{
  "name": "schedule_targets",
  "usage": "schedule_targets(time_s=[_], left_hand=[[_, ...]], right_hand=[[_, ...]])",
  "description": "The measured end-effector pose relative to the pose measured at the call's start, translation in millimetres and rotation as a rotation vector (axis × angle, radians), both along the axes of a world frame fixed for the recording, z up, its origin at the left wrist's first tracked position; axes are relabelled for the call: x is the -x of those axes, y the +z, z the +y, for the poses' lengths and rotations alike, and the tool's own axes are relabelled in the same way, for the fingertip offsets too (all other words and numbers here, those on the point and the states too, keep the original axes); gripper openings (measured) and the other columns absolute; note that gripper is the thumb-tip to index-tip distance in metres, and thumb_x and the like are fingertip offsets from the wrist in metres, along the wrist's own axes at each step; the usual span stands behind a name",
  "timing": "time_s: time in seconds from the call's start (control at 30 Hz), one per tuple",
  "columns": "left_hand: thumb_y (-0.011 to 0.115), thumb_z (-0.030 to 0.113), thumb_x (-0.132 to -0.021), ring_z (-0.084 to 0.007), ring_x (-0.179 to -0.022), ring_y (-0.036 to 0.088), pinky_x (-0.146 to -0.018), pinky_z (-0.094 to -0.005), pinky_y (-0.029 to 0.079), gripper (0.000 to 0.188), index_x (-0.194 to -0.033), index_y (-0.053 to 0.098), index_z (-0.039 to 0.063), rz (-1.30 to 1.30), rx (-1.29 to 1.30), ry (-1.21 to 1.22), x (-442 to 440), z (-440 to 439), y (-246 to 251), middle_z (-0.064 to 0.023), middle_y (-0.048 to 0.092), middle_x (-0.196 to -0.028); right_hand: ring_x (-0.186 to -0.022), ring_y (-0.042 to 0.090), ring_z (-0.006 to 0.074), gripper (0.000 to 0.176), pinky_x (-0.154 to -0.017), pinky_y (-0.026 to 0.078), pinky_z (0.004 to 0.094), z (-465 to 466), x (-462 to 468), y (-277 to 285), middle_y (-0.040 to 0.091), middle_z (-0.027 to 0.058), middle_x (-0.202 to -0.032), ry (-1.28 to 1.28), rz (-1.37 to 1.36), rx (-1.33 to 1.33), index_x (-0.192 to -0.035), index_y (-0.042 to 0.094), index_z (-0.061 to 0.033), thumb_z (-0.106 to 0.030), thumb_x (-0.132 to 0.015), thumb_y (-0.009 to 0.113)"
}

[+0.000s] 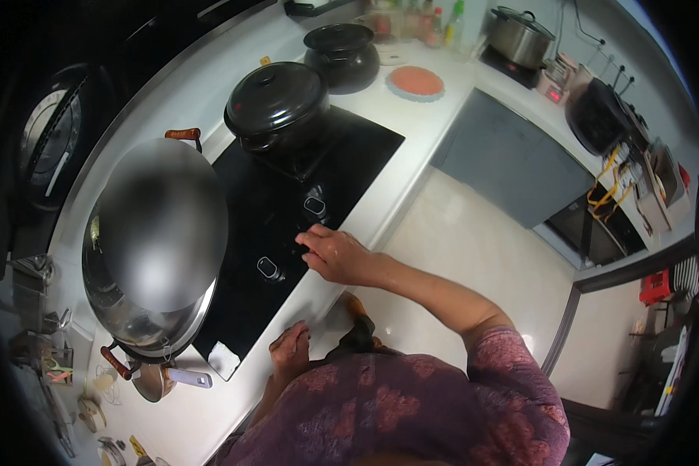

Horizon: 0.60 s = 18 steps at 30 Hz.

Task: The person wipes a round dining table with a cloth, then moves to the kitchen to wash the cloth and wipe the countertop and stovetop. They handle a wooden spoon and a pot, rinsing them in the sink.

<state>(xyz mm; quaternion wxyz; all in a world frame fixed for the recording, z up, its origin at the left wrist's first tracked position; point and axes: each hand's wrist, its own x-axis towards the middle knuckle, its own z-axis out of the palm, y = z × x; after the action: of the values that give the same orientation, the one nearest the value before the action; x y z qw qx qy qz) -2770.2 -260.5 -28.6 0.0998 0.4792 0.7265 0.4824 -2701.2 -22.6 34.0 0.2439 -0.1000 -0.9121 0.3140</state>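
Note:
My right hand hovers over the front edge of the black glass cooktop, its fingers loosely curled with nothing visible in them. The upper knob and the lower knob lie on either side of its fingertips, apart from them. Close to the counter's front edge is my left hand, half curled and holding nothing that I can see. On the left burner sits a wide wok with wooden handles; a blurred patch hides most of its top. A lidded dark pot stands on the far burner.
Behind the pot is another dark lidded pot, beside a round orange mat. A small saucepan with a pale handle rests by the wok, and a white cloth or paper lies on the cooktop's corner. A steel pot occupies the side counter.

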Motion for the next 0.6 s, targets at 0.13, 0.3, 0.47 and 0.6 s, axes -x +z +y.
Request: schedule_targets(time_s=[0.13, 0.3, 0.47, 0.6], left_hand=[[0.057, -0.005, -0.079, -0.0200, -0.066, 0.065, -0.061, -0.0278, 0.052, 0.015, -0.093, 0.064, -0.003, -0.034, -0.136, 0.032, 18.1, 55.2, -7.9, -0.0127, 0.066, -0.077], [0.054, -0.008, -0.081, -0.0202, -0.065, 0.065, -0.059, -0.0287, 0.052, 0.016, -0.093, 0.063, -0.005, -0.045, -0.175, 0.080, 38.0, 104.4, -4.2, -0.0136, 0.066, -0.075], [0.055, -0.009, -0.082, -0.0189, -0.066, 0.065, -0.060, -0.0280, 0.052, 0.017, -0.096, 0.063, -0.006, -0.037, -0.121, 0.159, 50.8, 128.6, 4.2, -0.0143, 0.066, -0.078], [0.057, -0.004, -0.085, -0.0170, -0.066, 0.064, -0.061, -0.0269, 0.053, 0.016, -0.099, 0.063, -0.006, -0.130, -0.133, 0.348, 48.8, 143.4, 1.5, -0.0143, 0.066, -0.080]], right_hand=[[-0.086, 0.059, 0.0307, 0.030, -0.074, 0.050, 0.0377, 63.2, 44.0, 26.1, 0.055, 0.0146, -0.098, 0.066, -0.062, -0.107, -0.109, 0.054, -0.0008, -0.013, -0.082, 0.058], [-0.083, 0.057, 0.0331, 0.027, -0.072, 0.049, 0.0401, 153.3, 101.3, 67.5, 0.053, 0.0164, -0.091, -0.042, 0.200, -0.255, -0.103, 0.054, 0.0012, -0.008, -0.078, 0.056], [-0.096, 0.057, 0.0353, 0.035, -0.080, 0.049, 0.0408, 223.7, 164.9, 100.6, 0.055, 0.0204, -0.105, -0.182, 0.104, -0.377, -0.109, 0.055, 0.0016, -0.022, -0.084, 0.056], [-0.098, 0.058, 0.0361, 0.043, -0.082, 0.049, 0.0428, 255.0, 210.2, 113.7, 0.053, 0.0233, -0.112, -0.187, -0.060, -0.476, -0.111, 0.056, -0.0004, -0.035, -0.085, 0.058]])
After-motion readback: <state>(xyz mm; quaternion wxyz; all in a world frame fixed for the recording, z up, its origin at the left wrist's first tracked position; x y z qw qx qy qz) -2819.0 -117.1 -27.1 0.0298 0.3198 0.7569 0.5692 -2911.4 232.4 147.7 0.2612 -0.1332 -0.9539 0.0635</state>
